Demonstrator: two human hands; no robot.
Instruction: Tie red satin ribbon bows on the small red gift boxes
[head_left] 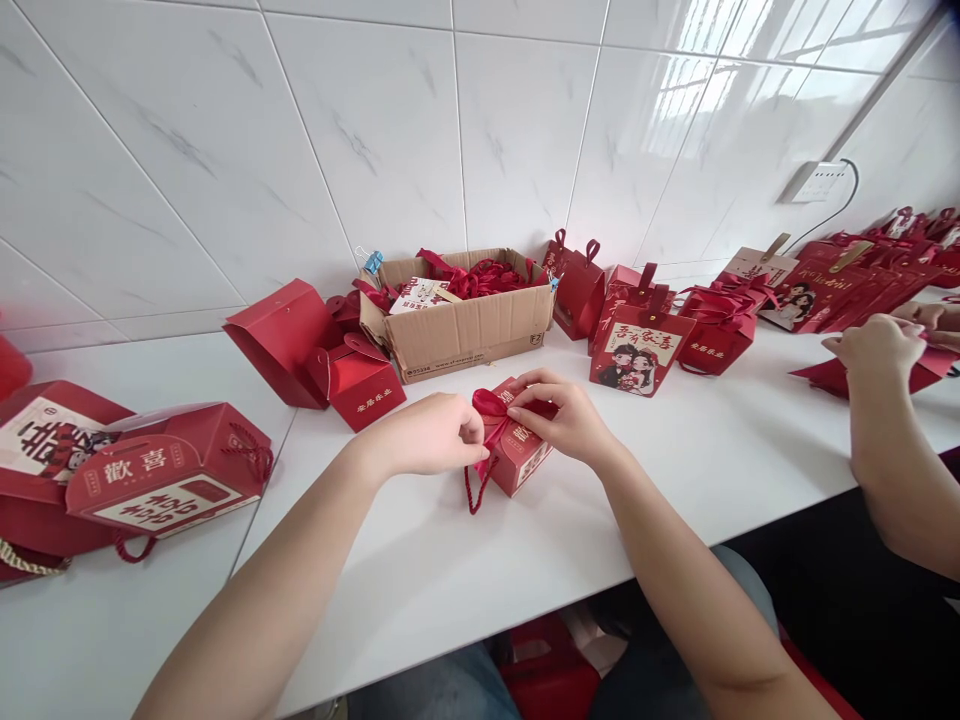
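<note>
A small red gift box (pixel 517 455) with gold and white lettering lies on the white table in front of me. Across its top runs a red satin ribbon (pixel 491 403) tied in a bow or loop. My left hand (pixel 442 432) is at the box's left side, fingers curled and pinched on the ribbon's lower part. My right hand (pixel 559 412) rests over the top, thumb and fingertips closed on the ribbon near the knot. A dark red twisted cord (pixel 475 492) hangs from the box's left end onto the table.
Behind the box stands an open cardboard carton (pixel 465 345) full of red ribbons. Red boxes (pixel 364 385) stand left of it, larger boxes (pixel 172 465) at far left. Right are a couple-print box (pixel 641 350) and ribboned box (pixel 716 330). A co-worker's hand (pixel 877 350) works at far right.
</note>
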